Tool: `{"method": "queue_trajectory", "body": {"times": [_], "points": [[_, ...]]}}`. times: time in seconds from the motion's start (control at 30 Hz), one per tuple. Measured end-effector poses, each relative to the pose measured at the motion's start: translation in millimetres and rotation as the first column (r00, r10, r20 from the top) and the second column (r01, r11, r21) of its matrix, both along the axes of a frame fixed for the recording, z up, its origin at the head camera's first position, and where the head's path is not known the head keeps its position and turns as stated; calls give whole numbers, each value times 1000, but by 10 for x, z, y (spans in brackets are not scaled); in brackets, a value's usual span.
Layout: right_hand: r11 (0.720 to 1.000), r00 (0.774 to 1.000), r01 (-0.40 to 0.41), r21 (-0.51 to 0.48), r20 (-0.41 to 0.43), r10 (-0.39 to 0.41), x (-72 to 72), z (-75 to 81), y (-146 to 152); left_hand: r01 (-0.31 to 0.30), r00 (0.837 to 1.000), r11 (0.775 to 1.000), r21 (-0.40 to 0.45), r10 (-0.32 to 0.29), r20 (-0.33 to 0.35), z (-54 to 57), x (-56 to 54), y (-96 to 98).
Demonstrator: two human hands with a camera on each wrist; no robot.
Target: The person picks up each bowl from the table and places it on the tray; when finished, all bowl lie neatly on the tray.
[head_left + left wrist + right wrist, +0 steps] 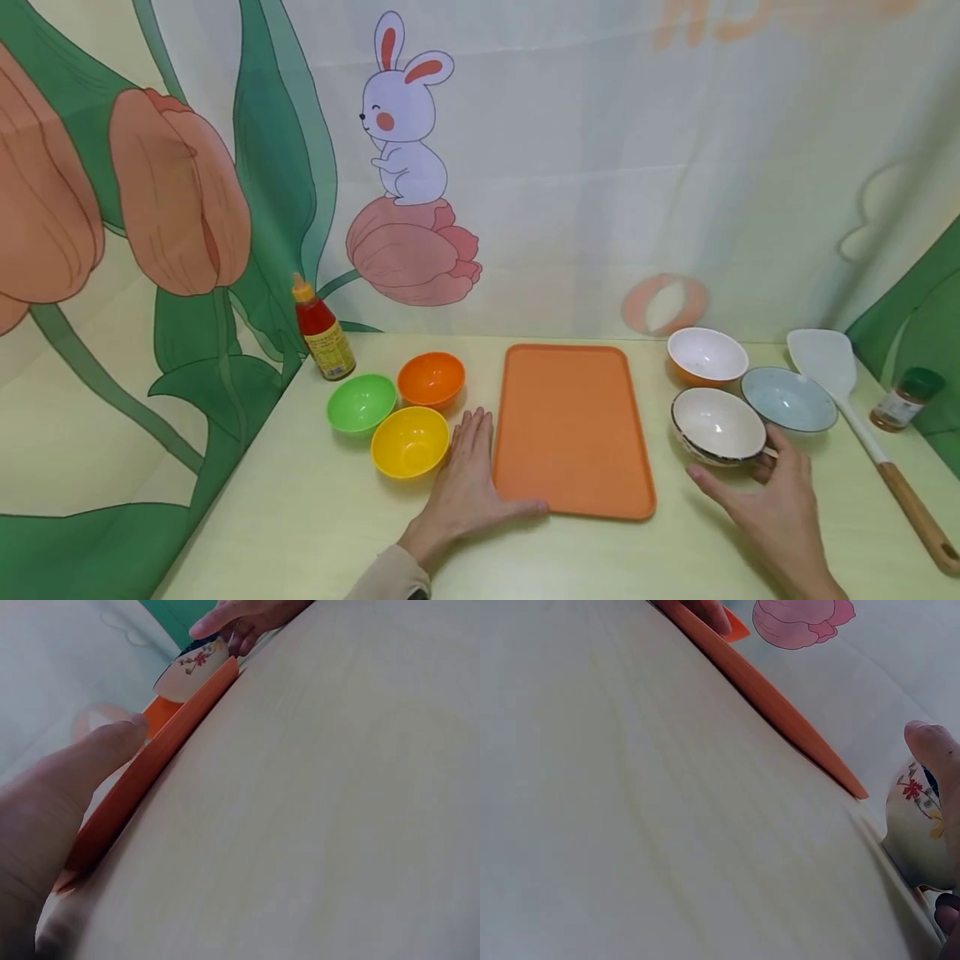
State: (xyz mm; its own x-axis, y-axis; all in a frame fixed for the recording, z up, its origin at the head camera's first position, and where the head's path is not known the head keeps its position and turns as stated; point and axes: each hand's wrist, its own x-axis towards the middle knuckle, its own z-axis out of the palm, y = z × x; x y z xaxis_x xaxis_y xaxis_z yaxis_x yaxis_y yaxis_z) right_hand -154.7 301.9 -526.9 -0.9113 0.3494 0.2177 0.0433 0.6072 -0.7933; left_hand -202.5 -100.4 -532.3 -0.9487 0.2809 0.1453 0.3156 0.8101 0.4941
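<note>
My left hand [468, 483] lies with straight fingers along the left edge of the orange tray [573, 433], its thumb reaching over the near edge. Just left of its fingertips is a yellow bowl [411, 443]. My right hand [780, 500] holds a cream bowl [717, 425] with a dark rim, fingers curled at its right side and thumb in front. Red flowers decorate this bowl's outside in the right wrist view, where the thumb [934, 750] covers part of it. Behind it stand a white-and-orange bowl [707, 354] and a pale blue bowl [789, 398].
A green bowl [362, 403] and an orange bowl [431, 379] sit at left, near a red sauce bottle [324, 333]. Far right, a white spatula [862, 425] with a wooden handle lies beside a green-capped jar [905, 400]. A printed curtain [570, 167] hangs behind the table.
</note>
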Motion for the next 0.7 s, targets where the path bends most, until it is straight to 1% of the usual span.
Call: {"method": "queue_trajectory", "body": {"times": [0.17, 0.3, 0.37, 0.5, 0.7], "points": [[1000, 1000, -13, -6, -18, 13, -70, -15, -49, -1, 1000, 999, -37, 2, 26, 1, -2, -2], [1000, 999, -25, 0, -48, 25, -175, -7, -66, 4, 1000, 999, -52, -3, 14, -6, -27, 32], [1000, 998, -31, 1, -61, 31, -214, -15, -104, 7, 1000, 998, -56, -7, 9, -13, -18, 14], [1000, 997, -22, 11, -80, 23, -272, -27, -140, 20, 1000, 998, -58, -20, 7, -11, -8, -2], [1000, 994, -15, -9, -110, 13, -371, -22, -179, 25, 1000, 998, -50, -25, 2, -19, -13, -2]]}}
